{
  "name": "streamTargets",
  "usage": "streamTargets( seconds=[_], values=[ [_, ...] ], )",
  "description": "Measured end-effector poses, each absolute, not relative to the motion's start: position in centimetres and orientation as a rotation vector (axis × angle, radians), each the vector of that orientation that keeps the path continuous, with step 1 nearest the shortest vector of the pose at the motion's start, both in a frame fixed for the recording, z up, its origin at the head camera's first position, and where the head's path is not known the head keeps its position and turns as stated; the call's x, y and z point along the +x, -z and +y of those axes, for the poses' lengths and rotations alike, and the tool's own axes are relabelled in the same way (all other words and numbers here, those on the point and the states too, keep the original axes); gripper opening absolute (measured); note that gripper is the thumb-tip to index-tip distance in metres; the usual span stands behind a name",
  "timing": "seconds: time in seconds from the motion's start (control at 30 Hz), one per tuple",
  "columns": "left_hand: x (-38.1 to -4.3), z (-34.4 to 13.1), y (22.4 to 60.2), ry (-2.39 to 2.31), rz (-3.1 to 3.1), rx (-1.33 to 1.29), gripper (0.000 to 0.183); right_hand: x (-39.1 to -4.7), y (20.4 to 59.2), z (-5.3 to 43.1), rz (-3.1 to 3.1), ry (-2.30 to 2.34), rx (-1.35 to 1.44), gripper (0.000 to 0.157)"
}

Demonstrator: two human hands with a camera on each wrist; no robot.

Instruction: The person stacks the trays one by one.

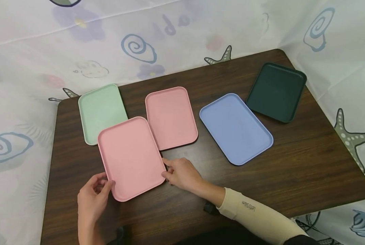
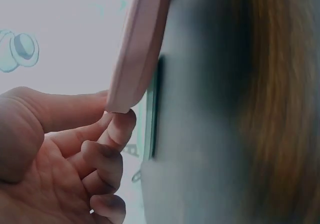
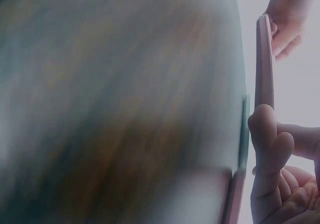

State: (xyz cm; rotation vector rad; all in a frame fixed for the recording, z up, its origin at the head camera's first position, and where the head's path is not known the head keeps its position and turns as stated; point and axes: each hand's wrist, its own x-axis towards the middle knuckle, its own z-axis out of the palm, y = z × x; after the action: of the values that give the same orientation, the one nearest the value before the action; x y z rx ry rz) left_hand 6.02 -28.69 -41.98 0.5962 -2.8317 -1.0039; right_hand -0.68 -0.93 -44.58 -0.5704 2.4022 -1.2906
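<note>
Head view: your left hand point(image 1: 92, 197) and right hand point(image 1: 184, 175) pinch opposite long sides of the front pink tray point(image 1: 131, 158), held between them above the wood-grain bench point(image 1: 311, 163), long axis pointing away from you. Just beyond it lie the green tray point(image 1: 101, 112) and rear pink tray point(image 1: 171, 117); right of it, the blue tray point(image 1: 236, 129).

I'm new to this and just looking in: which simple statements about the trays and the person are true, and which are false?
1. The left hand and right hand hold the nearer pink tray. True.
2. Only three trays are in view. False: there are five.
3. In the head view, the dark green tray lies to the right of the blue tray. True.
4. Both arms are bare. False: a pale sleeve covers most of the right forearm.
</note>
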Motion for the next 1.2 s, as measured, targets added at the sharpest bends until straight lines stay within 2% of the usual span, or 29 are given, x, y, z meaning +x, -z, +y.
streamTargets(
  seconds=[0.43, 0.77, 1.2],
  values=[
    [0.9, -25.3, 42.7, 1.124, -2.789, 0.413, 0.028, -4.1, 43.3, 2.9, 2.324, 1.407, -0.359, 0.052],
    [-4.0, -23.2, 42.7, 1.057, -2.832, 0.135, 0.032, -6.9, 42.3, 5.8, 2.442, 1.343, -0.318, 0.05],
    [-7.6, -20.8, 43.7, 1.053, -2.817, 0.023, 0.035, -9.6, 42.6, 7.7, 2.493, 1.283, -0.252, 0.05]
  ],
)
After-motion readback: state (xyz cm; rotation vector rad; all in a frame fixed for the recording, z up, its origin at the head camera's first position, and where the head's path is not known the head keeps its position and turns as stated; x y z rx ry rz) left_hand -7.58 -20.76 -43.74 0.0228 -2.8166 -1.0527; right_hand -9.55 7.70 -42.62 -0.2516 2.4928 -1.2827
